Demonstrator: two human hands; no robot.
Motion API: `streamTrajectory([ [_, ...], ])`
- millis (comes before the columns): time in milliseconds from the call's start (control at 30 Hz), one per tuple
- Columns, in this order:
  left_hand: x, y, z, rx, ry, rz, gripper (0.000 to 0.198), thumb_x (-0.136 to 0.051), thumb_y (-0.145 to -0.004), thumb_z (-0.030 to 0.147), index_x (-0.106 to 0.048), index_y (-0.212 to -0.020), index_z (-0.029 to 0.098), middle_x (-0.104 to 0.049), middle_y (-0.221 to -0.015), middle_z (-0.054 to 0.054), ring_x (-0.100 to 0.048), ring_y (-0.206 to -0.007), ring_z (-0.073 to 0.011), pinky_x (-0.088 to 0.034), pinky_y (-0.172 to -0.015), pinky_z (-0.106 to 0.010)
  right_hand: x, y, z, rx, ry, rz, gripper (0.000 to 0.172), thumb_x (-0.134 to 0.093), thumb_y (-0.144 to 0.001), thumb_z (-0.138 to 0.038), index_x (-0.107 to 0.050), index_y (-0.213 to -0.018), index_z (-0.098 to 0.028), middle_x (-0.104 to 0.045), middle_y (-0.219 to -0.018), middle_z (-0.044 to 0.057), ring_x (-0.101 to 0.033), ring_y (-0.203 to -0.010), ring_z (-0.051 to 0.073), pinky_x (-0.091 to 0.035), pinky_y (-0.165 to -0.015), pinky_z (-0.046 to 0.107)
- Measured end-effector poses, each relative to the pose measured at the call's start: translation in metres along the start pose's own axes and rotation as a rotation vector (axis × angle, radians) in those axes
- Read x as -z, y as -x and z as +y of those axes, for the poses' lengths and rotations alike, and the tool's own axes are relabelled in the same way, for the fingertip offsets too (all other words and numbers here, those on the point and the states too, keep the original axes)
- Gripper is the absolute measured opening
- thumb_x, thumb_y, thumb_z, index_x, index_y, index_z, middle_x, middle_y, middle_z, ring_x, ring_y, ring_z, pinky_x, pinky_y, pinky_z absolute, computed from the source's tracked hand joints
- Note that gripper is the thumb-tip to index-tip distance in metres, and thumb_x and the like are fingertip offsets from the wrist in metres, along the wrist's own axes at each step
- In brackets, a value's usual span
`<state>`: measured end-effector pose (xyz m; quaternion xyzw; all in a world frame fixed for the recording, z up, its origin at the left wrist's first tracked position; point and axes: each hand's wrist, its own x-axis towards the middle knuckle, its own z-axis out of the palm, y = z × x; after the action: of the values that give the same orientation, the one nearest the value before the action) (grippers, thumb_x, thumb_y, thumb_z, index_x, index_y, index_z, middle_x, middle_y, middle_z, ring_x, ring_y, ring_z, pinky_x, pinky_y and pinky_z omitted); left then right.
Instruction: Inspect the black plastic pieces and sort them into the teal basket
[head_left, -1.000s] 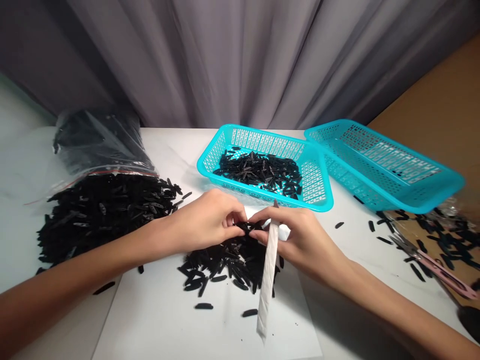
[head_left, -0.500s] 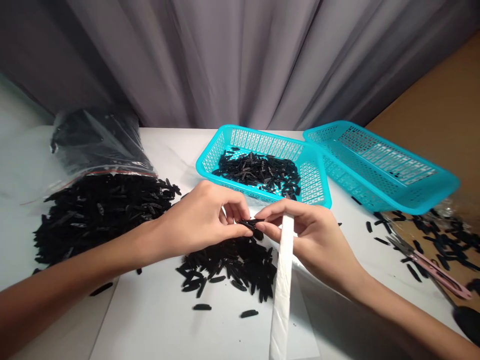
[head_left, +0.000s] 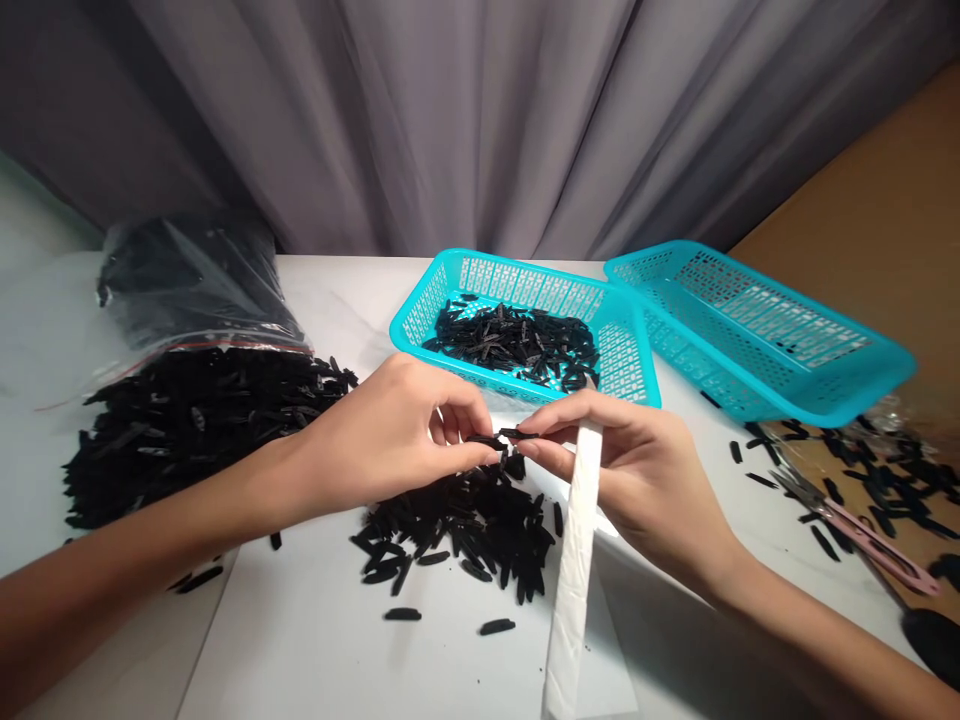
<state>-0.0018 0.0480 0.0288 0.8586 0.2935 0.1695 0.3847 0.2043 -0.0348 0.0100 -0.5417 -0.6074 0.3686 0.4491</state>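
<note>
Between thumb and fingertips, my left hand (head_left: 409, 425) pinches a small, long black piece (head_left: 484, 440). Facing it, my right hand (head_left: 637, 450) holds another black piece (head_left: 519, 434) at its fingertips. The two pieces meet or nearly meet; I cannot tell whether they are joined. A white-wrapped stick-like tool (head_left: 571, 590) also rests in the right hand, its long end pointing down towards me and a thin tip showing above the index finger. Below both hands lies a loose heap of black pieces (head_left: 480, 545) on a white sheet (head_left: 315, 640).
A turquoise basket (head_left: 652, 375) holding many black pieces stands behind my hands. Another turquoise basket (head_left: 847, 400) is at right. Left lie a large black heap (head_left: 172, 430) and a clear bag (head_left: 202, 280). Pink-handled scissors (head_left: 877, 555) lie among scattered pieces at right.
My right hand has shifted slightly right, drawing its black piece a little apart from the left one. The white-wrapped tool has moved with it. My left hand has barely moved.
</note>
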Motion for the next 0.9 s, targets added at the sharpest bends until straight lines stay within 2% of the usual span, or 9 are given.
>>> streamTrajectory([
  [300,-0.0017,0.0025,0.0059,-0.047,0.008,0.086,0.005,-0.077,-0.082,0.021,-0.073,-0.079,0.019,-0.072,-0.069,0.005,-0.065,-0.064,-0.0084,-0.050,-0.061,-0.017,-0.0009,-0.0014,-0.0008,-0.025,-0.074,-0.004,0.009,-0.083,-0.078,-0.022,-0.074,-0.081,-0.022,-0.072,-0.073,-0.002,-0.067,-0.066,0.013,-0.054,-0.061,0.022],
  [433,-0.0020,0.0033,0.0073,-0.065,-0.011,0.112,0.006,-0.077,-0.082,0.021,-0.073,-0.078,0.018,-0.071,-0.069,0.004,-0.065,-0.064,-0.0089,-0.051,-0.063,-0.018,-0.0009,-0.0001,-0.0006,0.010,-0.061,0.013,0.009,-0.083,-0.078,-0.021,-0.074,-0.080,-0.022,-0.073,-0.074,-0.002,-0.066,-0.067,0.013,-0.053,-0.063,0.023],
  [567,-0.0023,0.0025,0.0060,-0.062,0.002,0.104,0.003,-0.076,-0.083,0.021,-0.076,-0.084,0.019,-0.073,-0.073,0.003,-0.066,-0.066,-0.0097,-0.053,-0.065,-0.019,-0.0010,0.0011,0.0013,0.039,-0.048,0.012,0.007,-0.081,-0.080,-0.019,-0.075,-0.081,-0.023,-0.075,-0.075,0.000,-0.069,-0.068,0.016,-0.054,-0.063,0.026],
  [700,-0.0035,0.0016,0.0056,-0.064,0.008,0.117,0.011,-0.076,-0.082,0.020,-0.078,-0.093,0.020,-0.076,-0.081,0.002,-0.068,-0.070,-0.0111,-0.055,-0.069,-0.021,-0.0013,0.0013,0.0027,0.057,-0.019,0.026,0.006,-0.080,-0.081,-0.020,-0.075,-0.082,-0.023,-0.075,-0.076,0.001,-0.069,-0.069,0.016,-0.055,-0.064,0.028],
  [900,-0.0047,0.0022,0.0071,-0.098,-0.022,0.156,0.010,-0.076,-0.082,0.019,-0.078,-0.091,0.021,-0.077,-0.082,0.002,-0.068,-0.069,-0.0110,-0.054,-0.070,-0.022,-0.0014,0.0020,0.0016,0.043,-0.010,0.059,0.011,-0.083,-0.078,-0.024,-0.073,-0.084,-0.022,-0.074,-0.077,0.000,-0.070,-0.069,0.017,-0.058,-0.065,0.027],
])
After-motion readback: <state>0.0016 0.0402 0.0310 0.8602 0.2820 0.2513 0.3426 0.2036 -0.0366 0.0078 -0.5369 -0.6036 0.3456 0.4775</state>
